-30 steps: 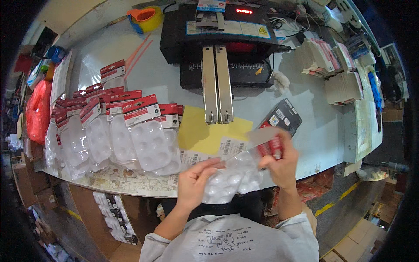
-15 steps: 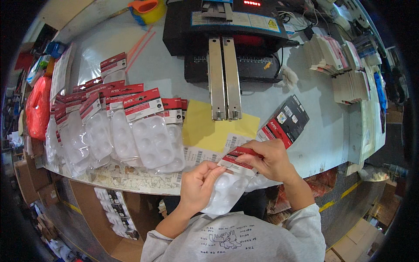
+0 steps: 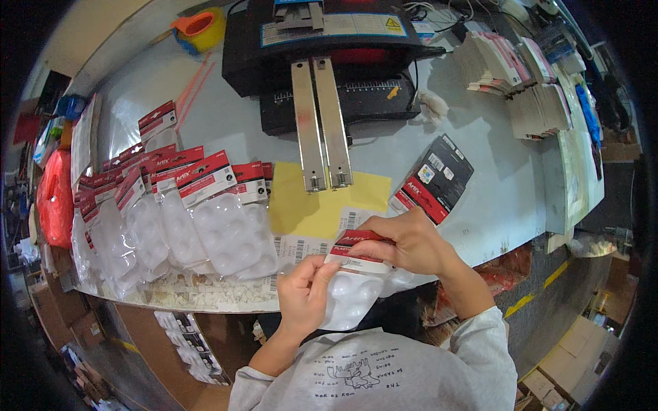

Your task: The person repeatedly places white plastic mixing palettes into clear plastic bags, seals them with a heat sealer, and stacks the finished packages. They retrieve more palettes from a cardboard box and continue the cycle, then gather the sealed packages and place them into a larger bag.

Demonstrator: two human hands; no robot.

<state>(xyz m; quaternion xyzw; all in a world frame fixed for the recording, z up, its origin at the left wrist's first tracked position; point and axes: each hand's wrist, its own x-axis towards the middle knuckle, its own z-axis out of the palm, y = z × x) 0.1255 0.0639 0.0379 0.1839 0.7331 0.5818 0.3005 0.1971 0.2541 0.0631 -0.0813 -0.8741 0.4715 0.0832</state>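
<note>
Bagged white plastic palette with round wells (image 3: 348,301), one, between two bare hands.
Left hand (image 3: 303,291) pinches its upper left edge; right hand (image 3: 415,246) grips its red-and-white card header (image 3: 349,240), light lettering on red; barcoded white paper (image 3: 310,248) beyond.

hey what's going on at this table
The right hand grips the red-and-white header card of a bagged white palette at the table's near edge, while the left hand is at the card's lower left. More bagged palettes lie to the left; a black machine stands beyond a yellow sheet.
</note>
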